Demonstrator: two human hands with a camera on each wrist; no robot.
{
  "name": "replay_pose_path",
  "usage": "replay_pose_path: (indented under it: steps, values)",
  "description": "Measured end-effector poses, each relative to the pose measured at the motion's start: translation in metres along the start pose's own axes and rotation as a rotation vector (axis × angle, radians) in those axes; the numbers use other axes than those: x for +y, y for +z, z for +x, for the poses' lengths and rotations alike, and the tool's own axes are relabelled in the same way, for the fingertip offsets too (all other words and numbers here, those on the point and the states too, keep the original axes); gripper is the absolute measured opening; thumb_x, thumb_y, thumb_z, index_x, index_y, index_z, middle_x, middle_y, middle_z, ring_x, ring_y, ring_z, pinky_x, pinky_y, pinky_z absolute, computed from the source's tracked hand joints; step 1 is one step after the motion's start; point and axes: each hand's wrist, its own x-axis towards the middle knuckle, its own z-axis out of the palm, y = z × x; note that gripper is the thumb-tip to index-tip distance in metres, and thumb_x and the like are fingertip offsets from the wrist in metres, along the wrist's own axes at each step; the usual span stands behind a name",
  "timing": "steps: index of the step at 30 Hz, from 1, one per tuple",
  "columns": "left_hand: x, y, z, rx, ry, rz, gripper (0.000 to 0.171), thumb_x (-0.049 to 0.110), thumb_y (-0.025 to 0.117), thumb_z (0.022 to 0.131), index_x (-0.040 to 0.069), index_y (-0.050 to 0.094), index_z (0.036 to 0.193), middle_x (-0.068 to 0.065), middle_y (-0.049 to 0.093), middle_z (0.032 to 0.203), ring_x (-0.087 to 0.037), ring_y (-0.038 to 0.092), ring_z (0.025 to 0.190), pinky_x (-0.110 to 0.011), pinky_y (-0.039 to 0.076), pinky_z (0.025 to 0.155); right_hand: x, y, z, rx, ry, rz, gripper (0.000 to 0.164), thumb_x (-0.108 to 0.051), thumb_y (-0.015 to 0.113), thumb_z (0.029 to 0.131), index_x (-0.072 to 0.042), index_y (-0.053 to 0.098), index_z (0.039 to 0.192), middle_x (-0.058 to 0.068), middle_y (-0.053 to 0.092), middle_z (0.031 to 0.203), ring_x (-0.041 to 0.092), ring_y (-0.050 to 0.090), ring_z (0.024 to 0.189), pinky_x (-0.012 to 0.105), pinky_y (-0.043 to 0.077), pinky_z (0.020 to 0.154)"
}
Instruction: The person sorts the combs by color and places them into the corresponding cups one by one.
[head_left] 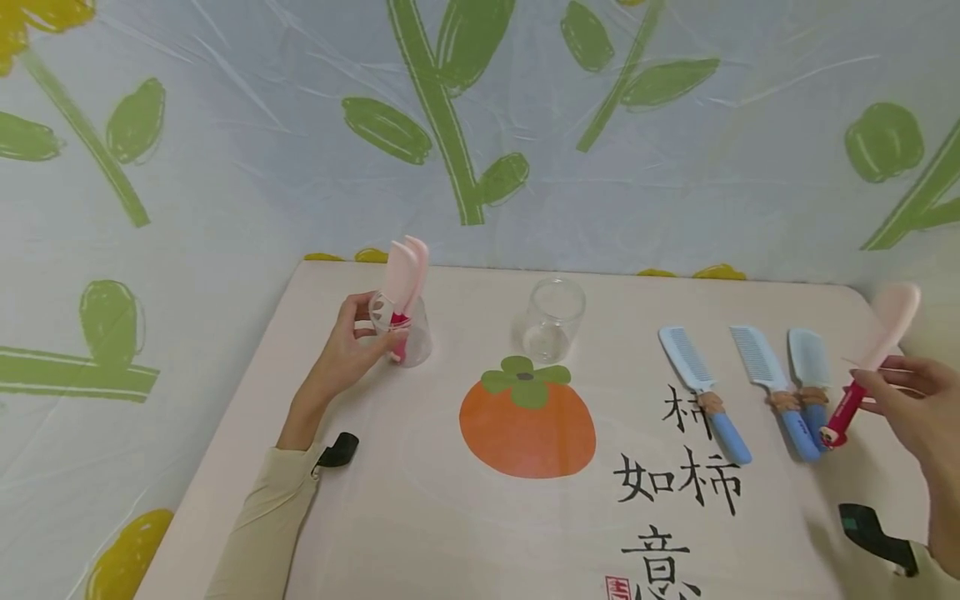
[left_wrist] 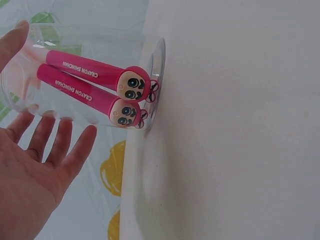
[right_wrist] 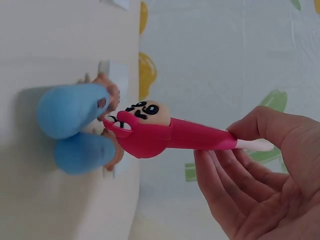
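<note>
At the back left, my left hand [head_left: 345,354] holds a clear cup [head_left: 422,343], thumb on one side and fingers on the other. Two pink combs [head_left: 405,273] stand in it, heads up; their dark pink handles [left_wrist: 82,67] end in cartoon faces at the cup's bottom. Over at the right, my right hand [head_left: 918,404] pinches another pink comb [head_left: 888,321] by its dark pink handle [right_wrist: 197,134] near the head. It is raised above the table, face end down, close to the blue combs. Its head is slightly blurred.
Blue combs lie on the right side: one [head_left: 697,379] over printed characters, another [head_left: 776,387] beside a third blue one [head_left: 810,367]. A second clear cup [head_left: 555,321] stands at the back middle. The tablecloth [head_left: 405,517] bears a printed persimmon [head_left: 527,429].
</note>
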Motion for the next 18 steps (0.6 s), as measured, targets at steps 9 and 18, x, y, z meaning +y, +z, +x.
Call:
replay_pose_path:
  steps: [9,18]
  values:
    - [0.017,0.001,-0.004,-0.007,-0.013,-0.014,0.071,0.015,0.074,0.095,0.000,0.030,0.148,-0.028,0.041,0.138,-0.035,0.041,0.126,-0.055,0.038,0.109,-0.017,0.006,0.000,-0.050,0.019,0.005,0.032,-0.023,0.063,0.102,-0.048,0.043,0.104,-0.035,0.044,0.084,-0.021,0.050,0.065,0.003,0.043,0.056]
    - [0.017,0.000,-0.005,-0.012,-0.004,-0.017,0.071,0.014,0.074,0.095,0.000,0.030,0.149,-0.026,0.041,0.138,-0.034,0.041,0.126,-0.055,0.038,0.108,-0.040,0.017,-0.004,-0.057,0.037,-0.090,0.022,-0.035,0.063,0.102,-0.047,0.046,0.110,-0.034,0.043,0.088,-0.022,0.046,0.069,0.006,0.047,0.066]
